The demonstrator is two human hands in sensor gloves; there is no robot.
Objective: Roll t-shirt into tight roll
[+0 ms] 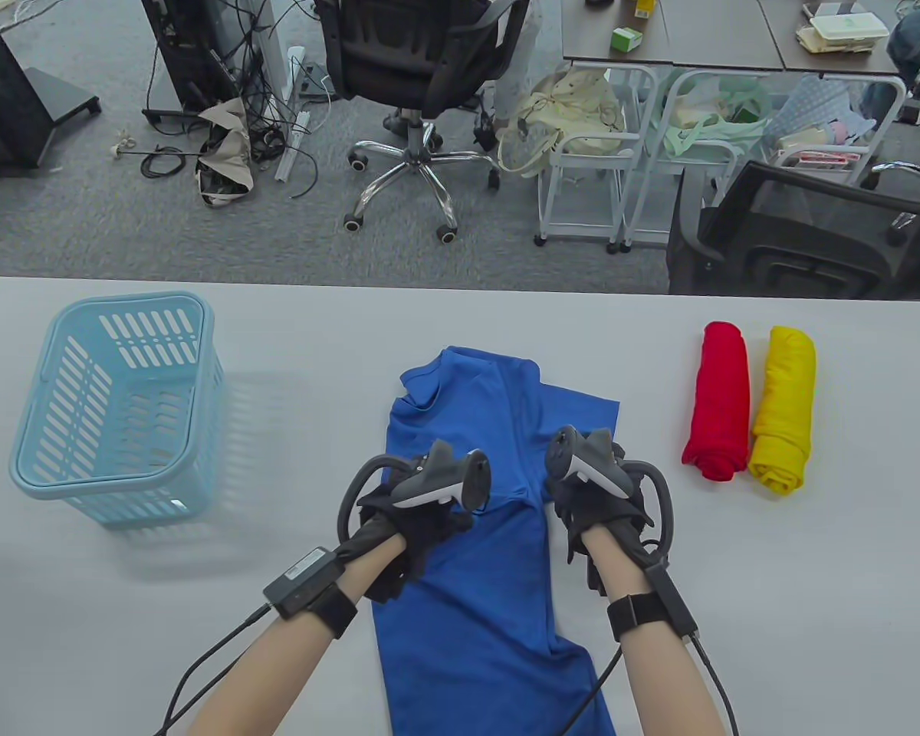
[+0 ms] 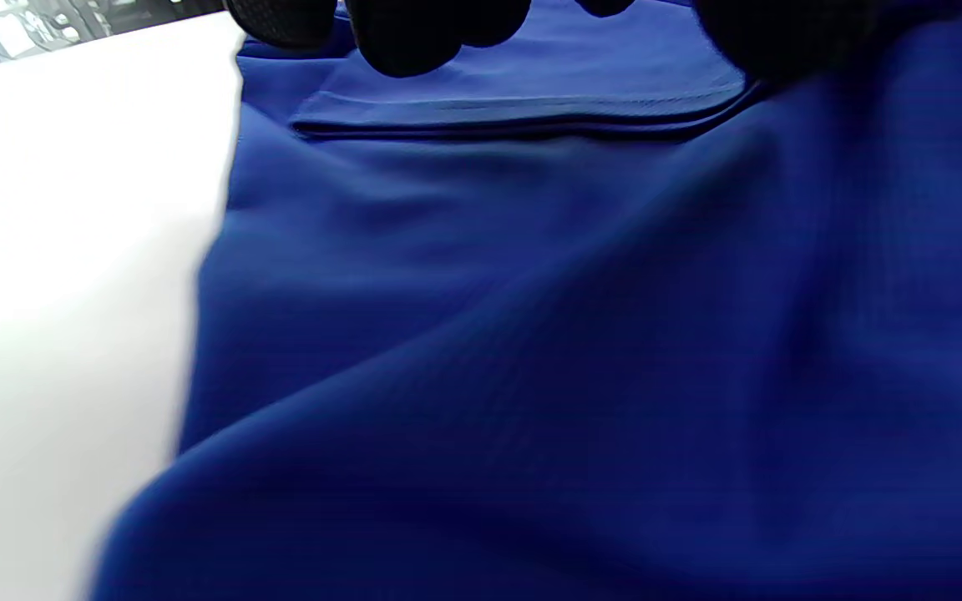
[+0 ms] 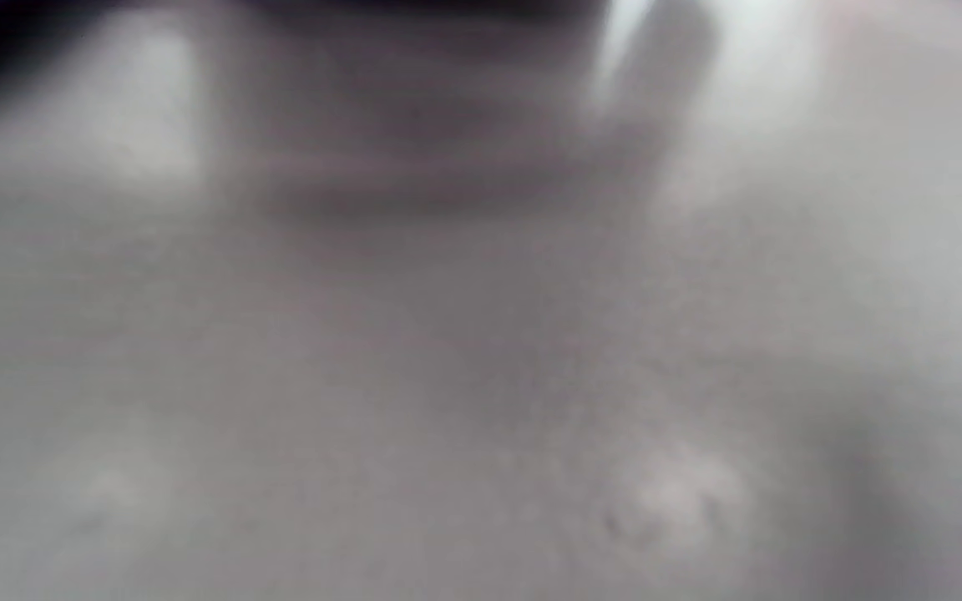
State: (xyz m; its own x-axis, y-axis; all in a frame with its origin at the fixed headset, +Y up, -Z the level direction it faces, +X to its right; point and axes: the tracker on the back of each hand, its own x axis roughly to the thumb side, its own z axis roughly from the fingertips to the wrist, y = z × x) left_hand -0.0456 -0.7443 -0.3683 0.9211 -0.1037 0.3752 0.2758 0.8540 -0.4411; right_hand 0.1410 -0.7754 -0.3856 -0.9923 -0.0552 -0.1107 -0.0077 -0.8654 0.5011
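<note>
At the middle of the bench (image 1: 736,613), near my edge, lies the blue t-shirt (image 1: 468,613), folded into a long strip. Its long axis runs away from me: the collar end is far, the hem end goes out of the table view at the bottom. So the roll must start from one short end, and both my hands sit about halfway along the strip, not at an end.

I have my left hand (image 1: 410,521) on the left side of the cloth, and in the left wrist view the fingers (image 2: 406,33) touch the fabric just beside a hemmed fold; whether they pinch it or only press, I cannot tell. My right hand (image 1: 598,506) is at the right edge of the strip. The right wrist view is only blur, so its hold I also cannot tell.

Neither hand is nearer to an end, I judge.

To the right, well apart, a red roll (image 1: 719,399) and a yellow roll (image 1: 783,406) lie side by side. To the left stands a light blue basket (image 1: 31,452).
</note>
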